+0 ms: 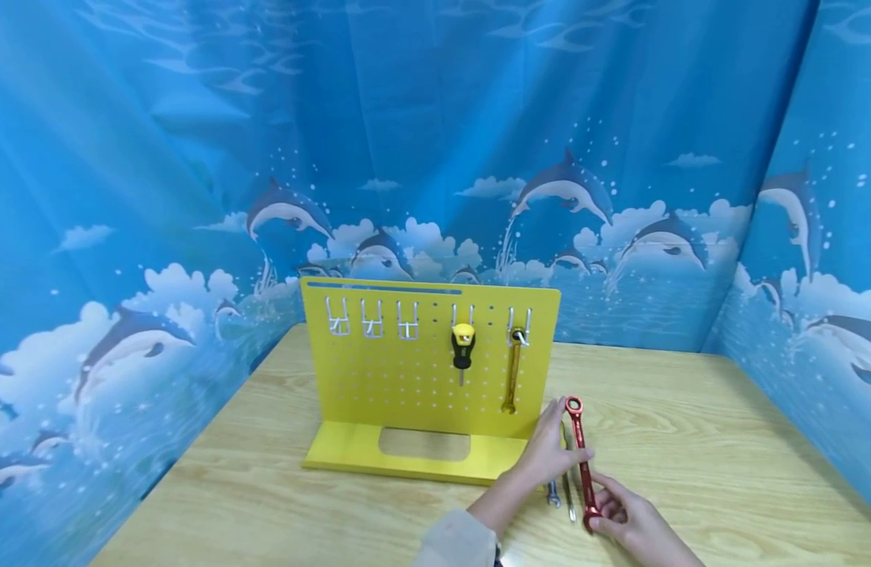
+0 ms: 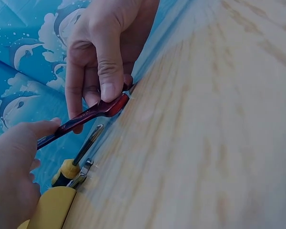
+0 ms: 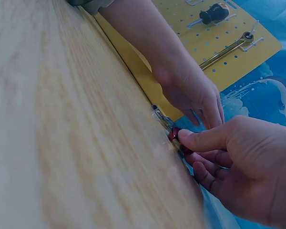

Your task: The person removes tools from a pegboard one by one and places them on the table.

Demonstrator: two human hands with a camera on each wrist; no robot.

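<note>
A red wrench (image 1: 581, 461) with a ring end slants beside the yellow pegboard. Its lower end is pinched between the thumb and fingers of my right hand (image 1: 637, 524), as the right wrist view also shows. Farther up the shaft, my left hand (image 1: 545, 450) holds it, thumb across the metal; its other fingers are partly hidden. To the left of the red wrench lie a screwdriver (image 2: 69, 169) with a yellow and black handle and a silver wrench (image 1: 553, 494), both partly covered by my left hand in the head view.
The yellow pegboard (image 1: 379, 378) stands on the wooden table (image 1: 230, 480). A stubby screwdriver (image 1: 463, 346) and a gold wrench (image 1: 513, 378) hang from its hooks. Several other white hooks (image 1: 372, 323) sit at its upper left. A blue dolphin-print curtain (image 1: 421, 142) surrounds the table.
</note>
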